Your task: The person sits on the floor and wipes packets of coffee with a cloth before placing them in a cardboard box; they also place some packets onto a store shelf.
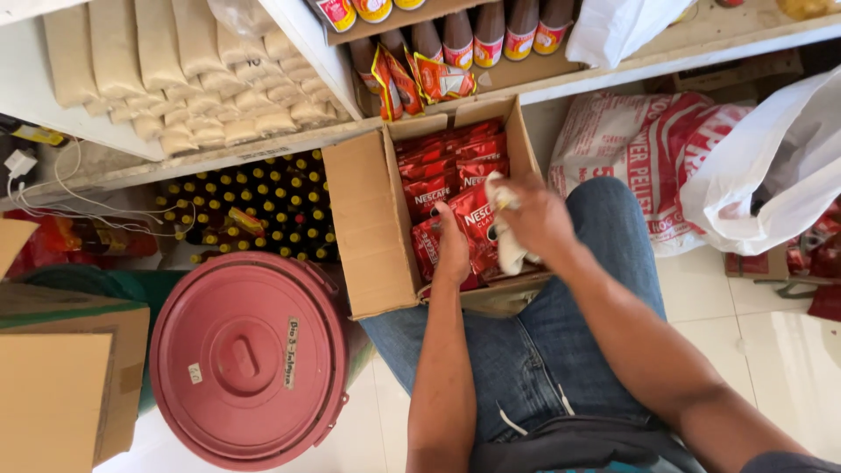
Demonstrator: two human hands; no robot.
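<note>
Red sachets [442, 180] stacked in open cardboard box [372, 219] resting on lap; roughly six or seven visible (exact count unclear, rest covered). Left hand [453, 250] flat against one red packet [477, 228], fingers hidden. Right hand [534, 219] closed around white cloth [508, 250]. One round pink lid [250, 359] beside knee.

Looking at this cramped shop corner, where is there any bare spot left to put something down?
Free: the flat pink bin lid by the left knee, and the white floor tiles right of the jeans, below the bags. Crowded: the cardboard box packed with red packets, where both hands work, and the shelves above.
</note>
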